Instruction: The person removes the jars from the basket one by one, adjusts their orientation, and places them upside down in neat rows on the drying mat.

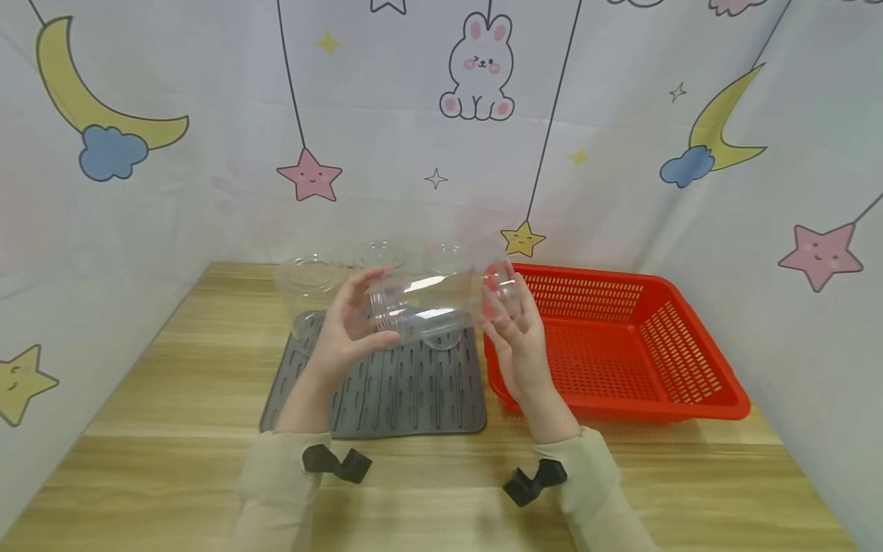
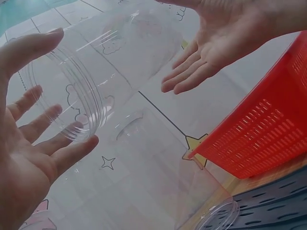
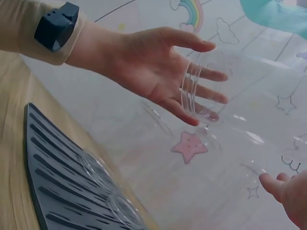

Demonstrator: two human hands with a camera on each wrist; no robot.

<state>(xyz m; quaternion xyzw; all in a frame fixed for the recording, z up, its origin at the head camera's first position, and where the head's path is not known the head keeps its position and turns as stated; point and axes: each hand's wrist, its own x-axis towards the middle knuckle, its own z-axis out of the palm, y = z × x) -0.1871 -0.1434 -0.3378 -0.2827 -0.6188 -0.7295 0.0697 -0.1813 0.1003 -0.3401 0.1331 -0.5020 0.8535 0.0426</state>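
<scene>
A clear plastic jar [image 1: 436,303] lies sideways in the air between both hands, its threaded mouth to the left. My left hand [image 1: 348,326] holds the mouth end, with thumb and fingers spread round the ridged rim. At the base end, my right hand [image 1: 513,330] holds the jar between thumb and fingers; its fingers look fairly straight in the left wrist view. Several more clear jars stand behind, among them one at the left [image 1: 306,295]; their outlines are faint. Beneath them is a grey ridged mat [image 1: 407,402].
A red slotted plastic basket [image 1: 621,410] stands to the right of the mat on the wooden table [image 1: 165,399]. A white curtain [image 1: 400,100] printed with stars, moons and a rabbit hangs behind and at both sides.
</scene>
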